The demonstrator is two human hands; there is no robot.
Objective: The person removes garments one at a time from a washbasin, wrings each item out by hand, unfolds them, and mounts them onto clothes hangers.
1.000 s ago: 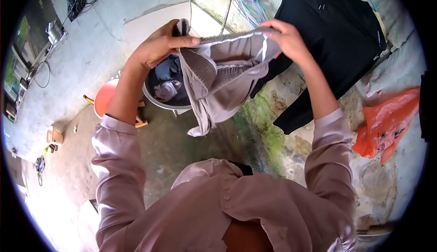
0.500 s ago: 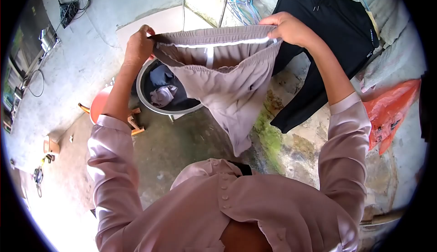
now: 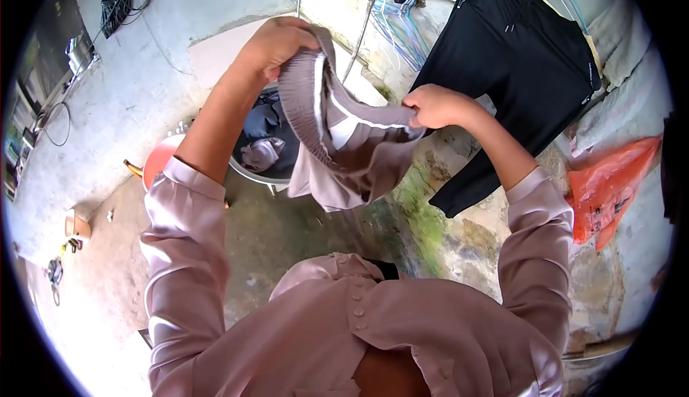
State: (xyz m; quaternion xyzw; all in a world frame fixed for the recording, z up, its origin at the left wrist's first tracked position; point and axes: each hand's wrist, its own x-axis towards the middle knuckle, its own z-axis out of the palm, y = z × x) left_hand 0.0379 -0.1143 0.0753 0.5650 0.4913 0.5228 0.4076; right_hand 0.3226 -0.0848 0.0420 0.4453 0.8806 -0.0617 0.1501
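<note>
A grey-brown garment with a ribbed elastic waistband and a white inner strip hangs between my hands. My left hand is closed on the waistband's upper left end. Lower and to the right, my right hand pinches the other end of the band. The waist opening gapes toward me and the cloth hangs bunched below. Behind the garment, on the left, a metal basin holds dark cloth and a light crumpled piece; part of the basin is hidden.
Black trousers hang at the right, close to my right hand. Blue hangers hang near a metal pipe. A red plastic bag is at the far right, and a red bucket stands left of the basin.
The waistband was stretched wide half a second ago; now it is bent and slack. My left hand has moved up and right, my right hand down and slightly left. Both still hold the garment.
</note>
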